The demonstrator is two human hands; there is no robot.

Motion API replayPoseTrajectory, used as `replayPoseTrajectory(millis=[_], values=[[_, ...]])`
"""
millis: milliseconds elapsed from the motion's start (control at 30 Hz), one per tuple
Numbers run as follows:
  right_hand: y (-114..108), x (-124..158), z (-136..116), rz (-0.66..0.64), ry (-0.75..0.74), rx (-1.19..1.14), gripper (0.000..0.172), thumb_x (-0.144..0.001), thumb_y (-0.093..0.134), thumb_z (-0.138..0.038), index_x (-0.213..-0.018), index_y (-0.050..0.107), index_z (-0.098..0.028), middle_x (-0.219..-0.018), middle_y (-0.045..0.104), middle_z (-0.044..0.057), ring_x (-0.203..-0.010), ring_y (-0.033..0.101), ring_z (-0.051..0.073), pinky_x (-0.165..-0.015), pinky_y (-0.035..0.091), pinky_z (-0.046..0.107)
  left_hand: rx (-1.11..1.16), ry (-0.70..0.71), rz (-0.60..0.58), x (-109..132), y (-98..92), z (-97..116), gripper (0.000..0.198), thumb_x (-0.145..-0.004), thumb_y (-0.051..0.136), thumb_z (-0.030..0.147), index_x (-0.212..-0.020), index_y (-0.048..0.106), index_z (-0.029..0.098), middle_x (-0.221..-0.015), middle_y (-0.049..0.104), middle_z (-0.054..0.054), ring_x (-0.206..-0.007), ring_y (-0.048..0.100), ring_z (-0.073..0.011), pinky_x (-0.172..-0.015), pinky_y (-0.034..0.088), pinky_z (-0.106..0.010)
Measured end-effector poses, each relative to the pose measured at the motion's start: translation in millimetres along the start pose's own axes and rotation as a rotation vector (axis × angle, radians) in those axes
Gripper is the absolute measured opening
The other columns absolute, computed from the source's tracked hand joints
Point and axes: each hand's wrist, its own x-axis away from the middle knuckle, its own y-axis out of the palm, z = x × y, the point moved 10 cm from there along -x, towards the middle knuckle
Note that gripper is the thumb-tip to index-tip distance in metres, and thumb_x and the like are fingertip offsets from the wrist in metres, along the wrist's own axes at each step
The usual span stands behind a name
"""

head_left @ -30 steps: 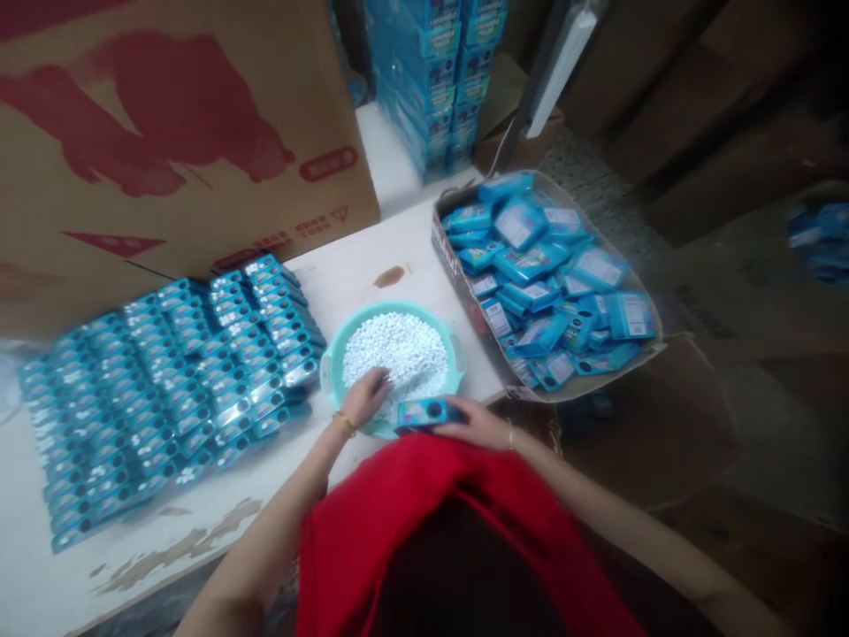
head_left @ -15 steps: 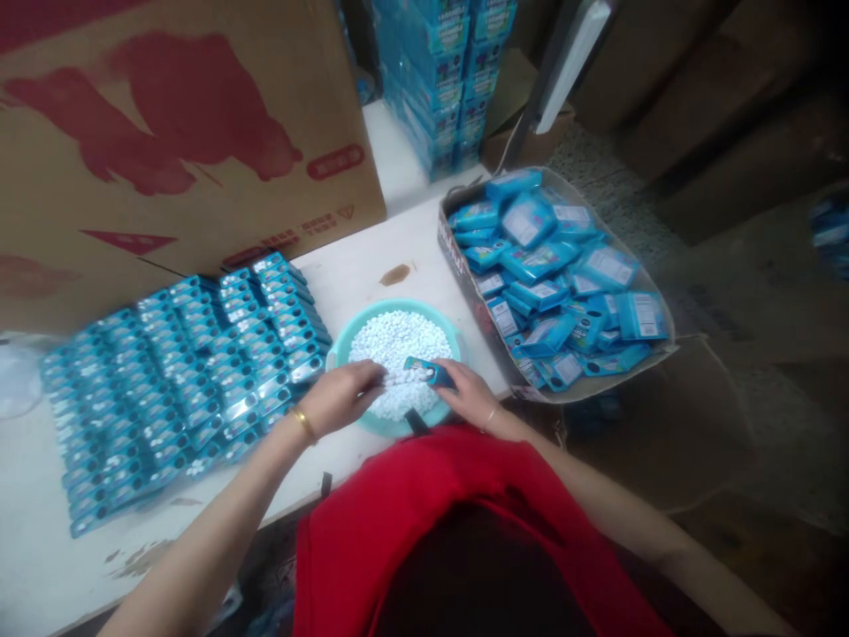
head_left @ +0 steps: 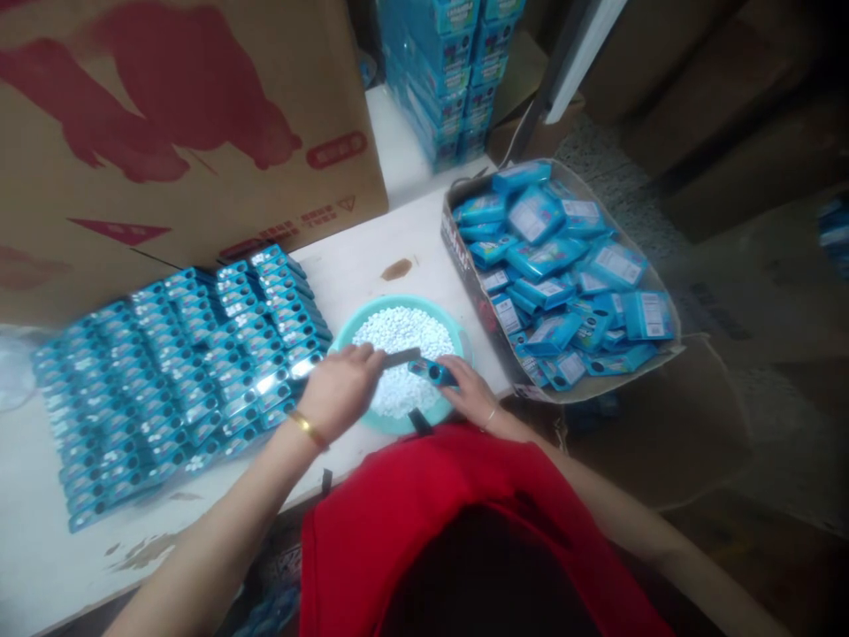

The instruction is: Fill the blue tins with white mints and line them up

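Observation:
Over a turquoise basin [head_left: 345, 323] of small white pellets [head_left: 404, 332], my two hands are close together. My left hand [head_left: 348, 380], with a gold bracelet, grips a narrow dark scoop-like strip [head_left: 401, 356]; its exact shape is blurred. The strip's tip is close to a small blue box [head_left: 432, 372]. That box is tilted, its end toward the left, and my right hand [head_left: 468, 389] has its fingers closed around it. Whitish content shows at the box's near end, but I cannot tell how much is inside.
Rows of blue boxes [head_left: 186, 372] stand left on the white table [head_left: 364, 257]. A carton tray [head_left: 464, 265] of piled blue boxes [head_left: 550, 257] sits right. A big cardboard box [head_left: 265, 203] and stacked blue packs [head_left: 438, 88] stand behind.
My left hand has turned, and the strip, covered with white pellets before, now shows dark and bare. My right hand keeps the small blue box over the basin. The view has shifted slightly.

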Motion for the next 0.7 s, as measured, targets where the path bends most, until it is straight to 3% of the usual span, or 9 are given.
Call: replayPoseTrajectory(millis=[100,167,233,333,433,533,633,700], values=[[-20,3,13,0.12,0.113,-0.087,0.038,-0.087,0.054,-0.032,-0.123,0.049,-0.022,-0.118,0.058,0.011,-0.113,0.054,0.025,-0.099,0.044,0.042,0.124,-0.159,-0.004,-15,56.7,-54,0.021,-0.089,0.039,0.015,-0.099,0.058,0.016,-0.091,0.058,-0.01,-0.086,0.054,-0.0247,-0.07,0.043,-0.034],[-31,7,22,0.187,0.197,-0.142,0.04,-0.086,0.057,-0.037,-0.122,0.049,-0.022,-0.116,0.059,0.01,-0.109,0.056,0.024,-0.098,0.044,0.041,0.233,-0.211,-0.044,-29,104.0,-72,0.025,-0.087,0.037,0.009,-0.098,0.059,0.016,-0.091,0.058,-0.011,-0.089,0.054,-0.0234,-0.076,0.043,-0.034],[-39,10,30,0.234,0.267,-0.19,0.042,-0.085,0.058,-0.039,-0.121,0.05,-0.021,-0.115,0.06,0.009,-0.108,0.056,0.024,-0.098,0.043,0.04,0.307,-0.194,-0.06,-47,141.7,-68,0.027,-0.087,0.037,0.009,-0.1,0.059,0.016,-0.095,0.059,-0.012,-0.092,0.054,-0.0229,-0.081,0.043,-0.035],[-46,15,39,0.299,0.356,-0.273,0.043,-0.083,0.061,-0.041,-0.119,0.05,-0.02,-0.112,0.062,0.008,-0.104,0.058,0.022,-0.096,0.045,0.039,0.407,-0.128,-0.062,-72,174.9,-38,0.026,-0.088,0.039,0.015,-0.105,0.059,0.016,-0.102,0.06,-0.013,-0.097,0.055,-0.024,-0.085,0.044,-0.036],[-50,19,48,0.355,0.41,-0.369,0.042,-0.08,0.064,-0.041,-0.115,0.052,-0.021,-0.108,0.063,0.007,-0.1,0.06,0.021,-0.094,0.047,0.038,0.521,-0.068,-0.057,-86,187.2,-6,0.026,-0.089,0.043,0.021,-0.11,0.057,0.016,-0.108,0.061,-0.012,-0.101,0.057,-0.0235,-0.089,0.044,-0.035],[-53,19,53,0.386,0.417,-0.426,0.041,-0.078,0.066,-0.041,-0.112,0.052,-0.021,-0.107,0.063,0.006,-0.099,0.061,0.021,-0.093,0.048,0.039,0.626,-0.016,-0.05,-85,184.2,6,0.027,-0.088,0.047,0.026,-0.113,0.055,0.018,-0.11,0.063,-0.008,-0.099,0.059,-0.0209,-0.09,0.046,-0.032],[-57,17,53,0.389,0.379,-0.387,0.041,-0.079,0.065,-0.04,-0.113,0.052,-0.022,-0.107,0.063,0.006,-0.099,0.06,0.022,-0.094,0.048,0.04,0.688,-0.001,-0.032,-68,162.6,-4,0.028,-0.089,0.045,0.03,-0.113,0.053,0.018,-0.106,0.064,-0.007,-0.092,0.061,-0.0189,-0.086,0.048,-0.031],[-61,14,47,0.38,0.326,-0.297,0.04,-0.081,0.064,-0.039,-0.115,0.052,-0.022,-0.108,0.062,0.006,-0.1,0.06,0.022,-0.094,0.047,0.041,0.721,0.009,0.004,-51,134.9,-16,0.028,-0.09,0.044,0.032,-0.112,0.053,0.017,-0.104,0.064,-0.008,-0.09,0.061,-0.019,-0.084,0.048,-0.032]])
